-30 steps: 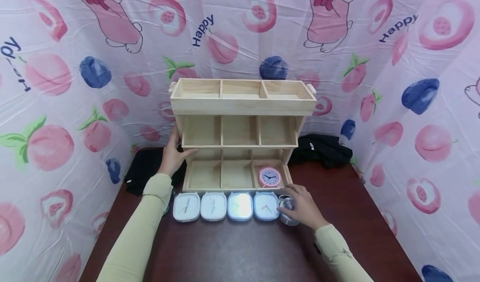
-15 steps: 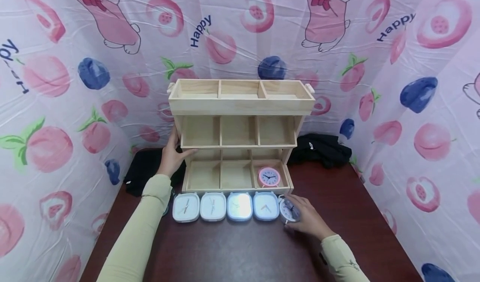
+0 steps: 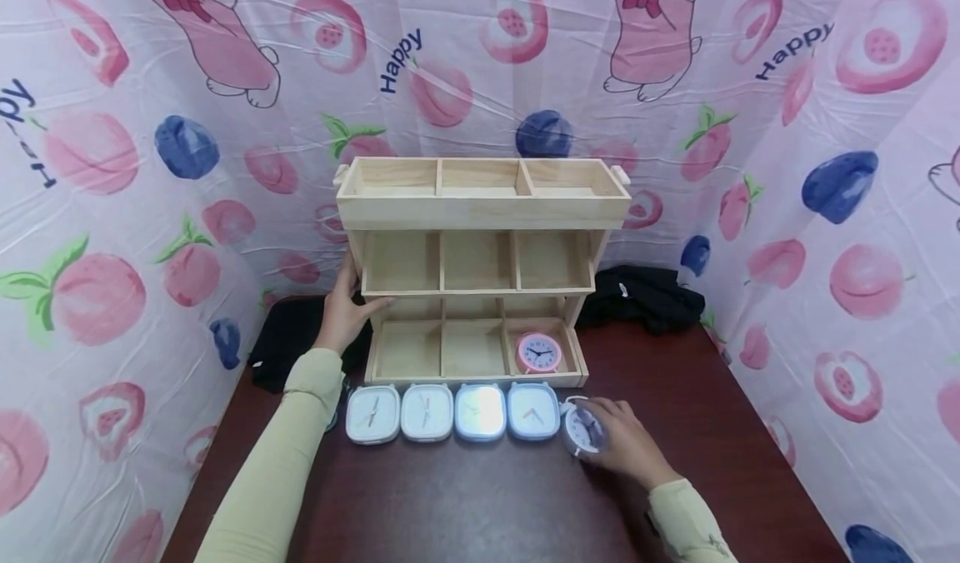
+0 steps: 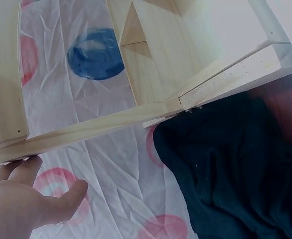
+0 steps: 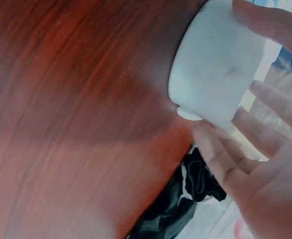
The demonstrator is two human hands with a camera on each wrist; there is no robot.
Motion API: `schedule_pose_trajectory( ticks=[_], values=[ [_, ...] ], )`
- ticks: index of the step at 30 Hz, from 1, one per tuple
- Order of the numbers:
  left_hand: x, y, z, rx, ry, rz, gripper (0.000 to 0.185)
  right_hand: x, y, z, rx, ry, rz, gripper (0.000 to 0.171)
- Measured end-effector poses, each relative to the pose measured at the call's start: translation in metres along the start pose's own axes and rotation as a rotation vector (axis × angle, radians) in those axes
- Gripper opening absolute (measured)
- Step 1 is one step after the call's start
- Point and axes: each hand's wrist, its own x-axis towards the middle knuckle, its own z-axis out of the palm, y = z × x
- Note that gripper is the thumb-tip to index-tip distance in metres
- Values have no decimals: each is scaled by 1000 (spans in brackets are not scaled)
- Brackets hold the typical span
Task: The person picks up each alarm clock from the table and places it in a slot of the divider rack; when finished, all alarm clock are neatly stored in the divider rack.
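Observation:
A three-tier wooden organizer [image 3: 480, 209] stands at the back of the dark table. My left hand [image 3: 347, 306] rests against its left side with straight fingers [image 4: 24, 169] touching the wood. A pink round clock [image 3: 537, 352] sits in the bottom tier's right compartment. Several square white clocks [image 3: 426, 412] lie in a row in front of the organizer. At the row's right end my right hand [image 3: 626, 445] holds a small white round clock [image 3: 582, 430], tilted with its face showing. In the right wrist view my thumb and fingers [image 5: 263, 137] wrap the clock's white body [image 5: 216, 79].
Black cloth [image 3: 645, 296] lies behind the organizer on the right, and more black cloth [image 4: 235, 169] on the left. Pink printed plastic sheeting [image 3: 825, 213] walls in the table on three sides. Bare dark wood [image 3: 480, 505] stretches in front of the clocks.
My right hand has drawn the round white clock slightly toward me and to the right, tipping it so its face shows. The left hand has stayed on the organizer.

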Motion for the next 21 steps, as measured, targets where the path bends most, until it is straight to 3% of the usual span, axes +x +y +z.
schedule_pose_trajectory(
  ticks=[8,13,17,21],
  values=[
    [1,0,0,-36,12,25,120,-16,1,-4,-11,1,29,86],
    [1,1,0,-37,14,24,119,-25,1,-4,13,49,40,86],
    [1,0,0,-39,9,21,119,-34,0,-1,53,129,48,86],
    [1,-1,-1,-30,5,13,120,-40,-2,5,118,263,28,88]
  ],
)
